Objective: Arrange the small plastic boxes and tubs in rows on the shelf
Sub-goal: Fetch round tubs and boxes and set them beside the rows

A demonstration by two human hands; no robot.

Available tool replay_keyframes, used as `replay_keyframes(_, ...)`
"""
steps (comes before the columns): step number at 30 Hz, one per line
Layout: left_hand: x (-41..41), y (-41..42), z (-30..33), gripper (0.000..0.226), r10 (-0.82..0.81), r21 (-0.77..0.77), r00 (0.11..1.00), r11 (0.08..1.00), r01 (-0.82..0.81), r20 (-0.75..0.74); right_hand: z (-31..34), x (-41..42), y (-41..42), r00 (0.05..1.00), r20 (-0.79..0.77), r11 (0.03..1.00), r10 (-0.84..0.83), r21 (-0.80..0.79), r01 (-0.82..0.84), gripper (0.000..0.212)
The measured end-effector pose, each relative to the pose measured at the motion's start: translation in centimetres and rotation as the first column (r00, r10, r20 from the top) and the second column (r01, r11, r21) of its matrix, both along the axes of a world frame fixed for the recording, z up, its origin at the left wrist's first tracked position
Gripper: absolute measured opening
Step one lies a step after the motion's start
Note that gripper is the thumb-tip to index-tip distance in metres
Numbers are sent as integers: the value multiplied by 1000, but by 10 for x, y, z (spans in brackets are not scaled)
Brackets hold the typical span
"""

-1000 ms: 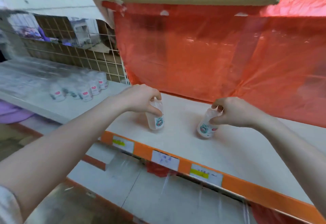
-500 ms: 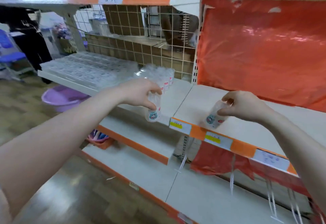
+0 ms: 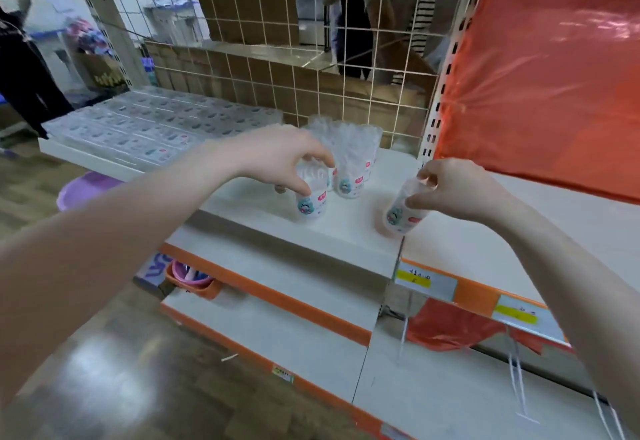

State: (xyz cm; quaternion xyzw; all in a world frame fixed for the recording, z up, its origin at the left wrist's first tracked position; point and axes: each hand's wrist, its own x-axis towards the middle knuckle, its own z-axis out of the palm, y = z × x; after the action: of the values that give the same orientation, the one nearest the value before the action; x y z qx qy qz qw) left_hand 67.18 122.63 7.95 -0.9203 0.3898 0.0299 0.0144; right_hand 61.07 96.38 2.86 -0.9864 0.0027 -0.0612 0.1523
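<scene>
My left hand (image 3: 277, 159) grips a small clear plastic tub (image 3: 311, 199) by its top and holds it upright at the white shelf (image 3: 349, 232), just in front of a cluster of like tubs (image 3: 349, 159) standing toward the back. My right hand (image 3: 450, 187) pinches the top of a second clear tub (image 3: 400, 214), tilted, near the shelf's right end. Both tubs carry a round cartoon sticker and a pink label. Rows of flat clear plastic boxes (image 3: 156, 121) cover the shelf's left part.
A wire grid back panel (image 3: 311, 69) stands behind the shelf, with people visible through it. Red plastic sheeting (image 3: 540, 76) hangs over the neighbouring shelf (image 3: 519, 242) to the right. Lower orange-edged shelves (image 3: 277, 301), a purple basin (image 3: 83, 187) and a small orange basket (image 3: 194, 284) lie below.
Both hands have carried their tubs leftward from the right-hand shelf to the shelf with the cluster of tubs. The view has swung left with them.
</scene>
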Motion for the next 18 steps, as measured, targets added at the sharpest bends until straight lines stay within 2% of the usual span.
replay_keyframes(7,51,3,-12,53,-126,32,992,992,126,3,4,30,29,995,-85,998,-58,-21,57,53)
replay_keyframes(12,73,2,-31,55,-234,49,972,971,235,-21,-2,36,49,982,-110,988,-152,-52,147,47)
replay_keyframes(18,86,7,-44,55,-323,78,946,943,322,-2,-1,39,76,946,-190,965,-261,-61,254,50)
